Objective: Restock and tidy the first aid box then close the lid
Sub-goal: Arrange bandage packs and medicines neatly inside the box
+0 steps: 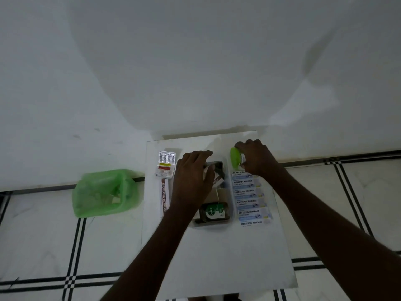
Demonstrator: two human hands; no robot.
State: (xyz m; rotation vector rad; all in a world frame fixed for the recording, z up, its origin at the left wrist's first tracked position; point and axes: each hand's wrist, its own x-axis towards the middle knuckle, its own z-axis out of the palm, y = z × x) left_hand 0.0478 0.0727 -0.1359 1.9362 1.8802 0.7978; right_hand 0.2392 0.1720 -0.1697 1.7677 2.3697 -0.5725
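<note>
Your landmark is the clear first aid box [230, 210], sitting lidless near the middle of the white board [227, 257]. Nearest you inside it lies a brown Dettol bottle [213, 212] on its side, green label up. Just right of the box runs a column of antiseptic bandage strips [249, 196], laid flat and overlapping (the last one pokes past the box's near end). Left of the box, a povidone-iodine ointment carton [164, 197] lies lengthwise, with a foil tablet strip [166, 164] beyond it. Your left hand [193, 181] reaches into the far half of the box, fingers curled over a small carton [217, 178] there; whether you truly grip it, I cannot tell. Your right hand [256, 158], beyond the bandages at the box's far right corner, is closed around a green lid [235, 157], held on edge. Well left of the box, off the board, stands a green-lined bin [104, 193].
</note>
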